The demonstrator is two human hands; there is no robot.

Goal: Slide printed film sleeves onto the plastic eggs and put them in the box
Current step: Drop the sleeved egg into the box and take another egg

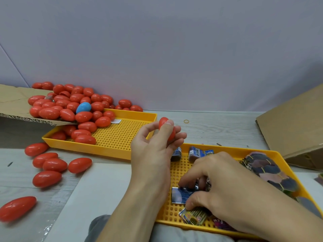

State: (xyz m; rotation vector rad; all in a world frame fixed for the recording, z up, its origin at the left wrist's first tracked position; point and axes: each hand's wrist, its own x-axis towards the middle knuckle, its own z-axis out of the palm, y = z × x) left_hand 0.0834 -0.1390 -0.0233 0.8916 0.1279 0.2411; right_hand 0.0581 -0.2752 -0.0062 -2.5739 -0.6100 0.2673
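Observation:
My left hand [153, 142] holds a red plastic egg [164, 124] upright between thumb and fingers, above the gap between two yellow trays. My right hand [215, 186] reaches down into the near yellow perforated tray [176, 170] and pinches a flat blue printed film sleeve [180, 194]. More printed sleeves [193, 216] lie in the tray under that hand, and others stand at its far edge [199, 152]. A banded stack of sleeves [269, 170] lies along the tray's right side.
A heap of red eggs [73, 105] with one blue egg [83, 107] spills from a cardboard flap [15, 102] into the far yellow tray [120, 137]. Loose red eggs [52, 165] lie at left. A cardboard box [293, 123] stands at right. A rubber band [186, 121] lies behind.

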